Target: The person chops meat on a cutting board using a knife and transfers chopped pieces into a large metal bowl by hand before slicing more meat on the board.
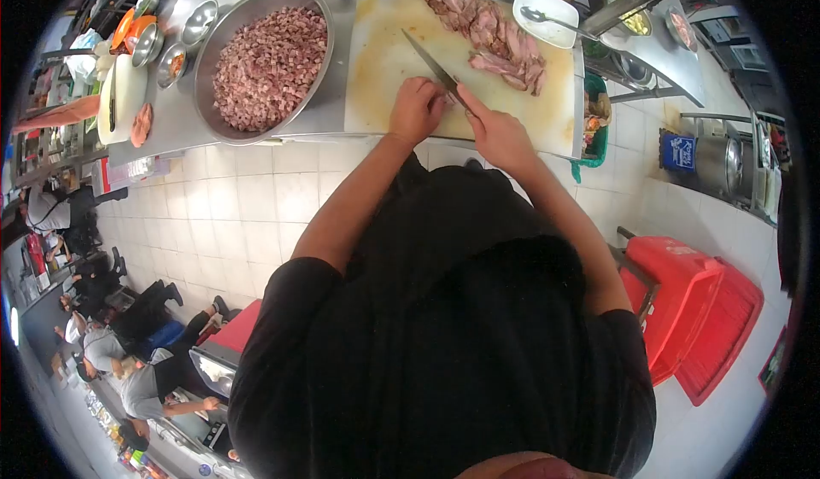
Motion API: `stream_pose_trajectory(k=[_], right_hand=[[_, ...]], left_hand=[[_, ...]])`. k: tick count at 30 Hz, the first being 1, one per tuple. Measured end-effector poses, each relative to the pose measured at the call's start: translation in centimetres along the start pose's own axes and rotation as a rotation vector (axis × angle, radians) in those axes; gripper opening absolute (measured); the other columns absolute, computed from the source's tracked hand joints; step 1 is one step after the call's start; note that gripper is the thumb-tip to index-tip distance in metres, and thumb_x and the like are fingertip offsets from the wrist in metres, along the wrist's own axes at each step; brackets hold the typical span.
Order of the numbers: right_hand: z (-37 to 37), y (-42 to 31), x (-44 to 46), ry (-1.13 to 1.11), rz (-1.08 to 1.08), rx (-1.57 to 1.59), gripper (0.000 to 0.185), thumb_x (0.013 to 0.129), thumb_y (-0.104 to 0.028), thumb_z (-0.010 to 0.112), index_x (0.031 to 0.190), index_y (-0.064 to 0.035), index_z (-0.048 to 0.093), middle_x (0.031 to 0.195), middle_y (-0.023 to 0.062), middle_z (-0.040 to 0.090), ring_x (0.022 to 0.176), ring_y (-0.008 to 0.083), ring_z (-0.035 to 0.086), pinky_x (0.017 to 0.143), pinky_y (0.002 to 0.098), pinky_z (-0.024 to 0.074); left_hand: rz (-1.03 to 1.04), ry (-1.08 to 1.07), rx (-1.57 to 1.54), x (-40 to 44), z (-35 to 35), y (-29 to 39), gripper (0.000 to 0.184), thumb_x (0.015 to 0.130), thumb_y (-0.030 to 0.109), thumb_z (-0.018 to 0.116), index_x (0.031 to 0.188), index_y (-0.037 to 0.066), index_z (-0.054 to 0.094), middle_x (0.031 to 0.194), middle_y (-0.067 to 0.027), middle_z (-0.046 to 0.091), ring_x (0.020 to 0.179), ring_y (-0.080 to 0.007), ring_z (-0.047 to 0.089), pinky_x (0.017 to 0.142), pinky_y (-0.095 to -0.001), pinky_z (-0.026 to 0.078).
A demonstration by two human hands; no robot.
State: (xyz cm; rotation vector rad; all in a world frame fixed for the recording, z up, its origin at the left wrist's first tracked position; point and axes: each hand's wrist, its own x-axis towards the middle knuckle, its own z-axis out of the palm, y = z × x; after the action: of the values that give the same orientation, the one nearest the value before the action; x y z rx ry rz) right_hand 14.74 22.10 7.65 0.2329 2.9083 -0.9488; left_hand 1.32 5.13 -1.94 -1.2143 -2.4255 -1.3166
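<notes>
My right hand (497, 134) is closed round the handle of a long knife (433, 65), whose blade points up and to the left above the cutting board (371, 61). Close beside it my left hand (418, 110) rests on the board with its fingers curled; a bit of meat shows at its fingertips, mostly hidden. Strips of cooked-looking meat (502, 39) lie across the board's upper right. Left of the board stands a large steel bowl (203, 95) filled with small diced meat (269, 69).
A white dish (547, 33) with a spoon sits at the upper right. Small steel bowls (200, 23) and a co-worker's arm (60, 113) near a second board (126, 95) are at the left. A green bin (597, 150) hangs right; a red bin (675, 291) stands lower right.
</notes>
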Motion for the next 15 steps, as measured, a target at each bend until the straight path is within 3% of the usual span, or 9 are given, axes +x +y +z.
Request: stream_pose_trajectory(k=[7, 15], right_hand=[[-0.6, 0.2, -4.3, -0.119, 0.041, -0.073, 0.061, 0.104, -0.021, 0.052, 0.162, -0.0346, 0.037, 0.085, 0.0261, 0.071, 0.079, 0.0480, 0.069, 0.073, 0.0609, 0.0538], [3.0, 1.0, 0.3, 0.017, -0.006, 0.016, 0.060, 0.105, -0.023, 0.053, 0.162, -0.0333, 0.038, 0.087, 0.0259, 0.072, 0.078, 0.0488, 0.069, 0.074, 0.0616, 0.0536]], left_hand=[[0.056, 0.057, 0.015, -0.1, -0.2, 0.1, 0.014, 0.079, 0.002, 0.074, 0.091, 0.006, 0.068, 0.096, -0.0130, 0.065, 0.096, -0.0375, 0.061, 0.088, -0.0480, 0.051], [0.004, -0.021, 0.030, -0.3, 0.0, -0.6, 0.015, 0.082, 0.006, 0.075, 0.097, 0.004, 0.071, 0.100, -0.0151, 0.068, 0.101, -0.0381, 0.063, 0.090, -0.0473, 0.052]])
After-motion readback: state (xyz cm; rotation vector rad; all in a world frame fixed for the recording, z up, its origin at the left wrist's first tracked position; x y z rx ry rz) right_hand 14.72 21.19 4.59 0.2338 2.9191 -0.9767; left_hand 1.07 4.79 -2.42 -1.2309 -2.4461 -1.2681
